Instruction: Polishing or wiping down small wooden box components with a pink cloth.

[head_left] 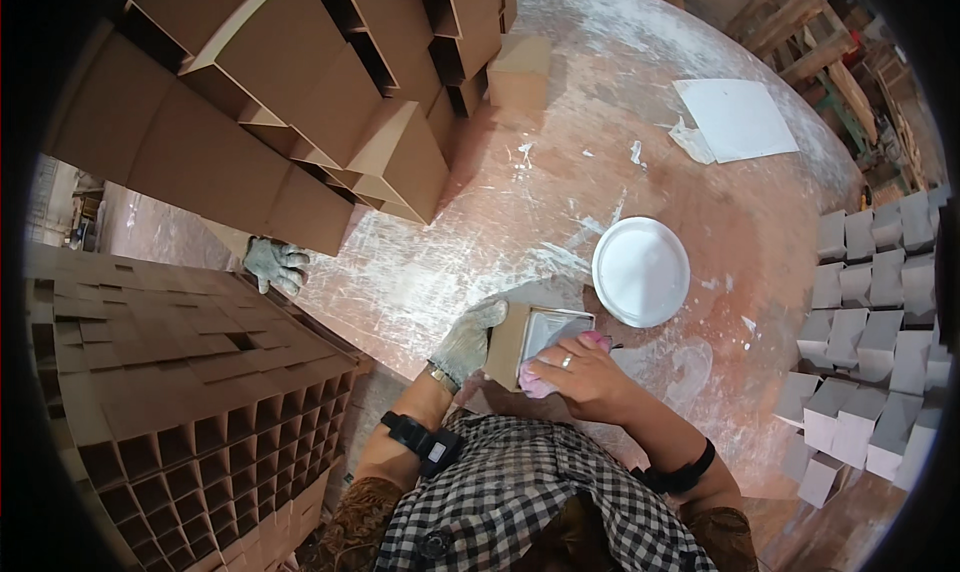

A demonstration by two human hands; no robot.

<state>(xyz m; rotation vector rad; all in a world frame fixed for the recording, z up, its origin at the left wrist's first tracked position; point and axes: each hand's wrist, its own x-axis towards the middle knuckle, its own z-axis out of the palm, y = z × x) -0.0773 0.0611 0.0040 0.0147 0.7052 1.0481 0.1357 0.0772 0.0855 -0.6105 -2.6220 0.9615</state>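
In front of my waist, a small brown cardboard box (508, 344) is tilted on its side, with a whitish, shiny face turned to the right. My left hand (468, 340), in a grey work glove, is closed round the box's left side. A pink cloth (536, 380) is bunched under the fingers of my bare right hand (582, 374), which presses it against the whitish face. Part of that face is hidden by the hand and cloth. Just beyond, to the right, sits a round white tub (641, 272).
Large open brown cartons (300, 102) are stacked at the far left. Rows of small brown boxes (200, 442) stand at the near left, beside a loose grey glove (275, 264). White sheets (738, 119) lie at the far right of the worktable (700, 202). Pale boxes (870, 322) are piled rightward.
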